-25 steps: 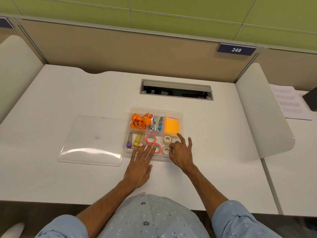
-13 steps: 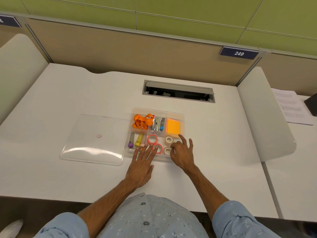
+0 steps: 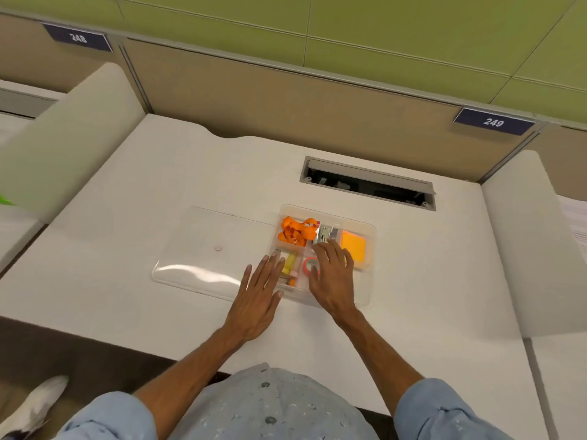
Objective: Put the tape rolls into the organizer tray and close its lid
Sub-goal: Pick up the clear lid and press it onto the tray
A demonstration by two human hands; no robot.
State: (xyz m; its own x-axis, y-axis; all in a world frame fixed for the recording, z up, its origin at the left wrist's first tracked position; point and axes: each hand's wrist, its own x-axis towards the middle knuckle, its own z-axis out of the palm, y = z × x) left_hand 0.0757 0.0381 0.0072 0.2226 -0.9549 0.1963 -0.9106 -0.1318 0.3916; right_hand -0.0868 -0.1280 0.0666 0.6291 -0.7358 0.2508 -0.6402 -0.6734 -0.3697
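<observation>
Wide white counter (image 3: 413,274), smooth and matte. Left of centre, flat on it, a clear plastic lid (image 3: 203,262) with rounded corners, glare along the near edge. Touching its right edge, a clear compartmented organizer tray (image 3: 370,249), uncovered. Over the tray's near half, right hand (image 3: 332,281), fingers spread and flat, gripping nothing, hiding most tape rolls. Left hand (image 3: 257,300), equally flat and empty, over the tray's near left corner. Only one pink tape roll (image 3: 309,266) partly visible, beside the right hand.
</observation>
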